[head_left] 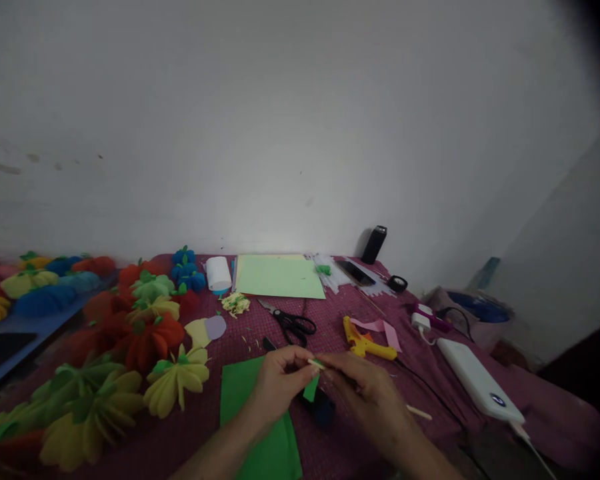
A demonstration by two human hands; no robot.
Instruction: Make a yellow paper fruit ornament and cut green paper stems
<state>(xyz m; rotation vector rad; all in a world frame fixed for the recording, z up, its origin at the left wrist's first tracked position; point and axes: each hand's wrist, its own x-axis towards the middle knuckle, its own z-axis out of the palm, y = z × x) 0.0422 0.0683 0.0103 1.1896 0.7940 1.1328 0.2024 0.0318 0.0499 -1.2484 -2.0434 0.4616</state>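
My left hand [280, 387] and my right hand [373, 397] meet above the table's front, fingertips pinched close together. Between them is a short, thin pale stick [316, 364], with a narrow green strip [311, 388] hanging just below it. How the strip and stick are joined cannot be made out. Beneath my left hand lies a bright green sheet [240, 380]. A dark, blurred object [323, 408] rests under the strip, partly hidden by my hands. Black-handled scissors [293, 325] lie beyond my left hand, and a yellow glue gun [367, 345] beyond my right.
Many colourful petalled paper pieces [153, 343] crowd the left. Pale green sheets [280, 277], a white roll [219, 273] and yellow scraps [235, 304] sit toward the wall. Rightward are a phone [355, 272], a black can [375, 245], a cord and a white power bank [480, 380].
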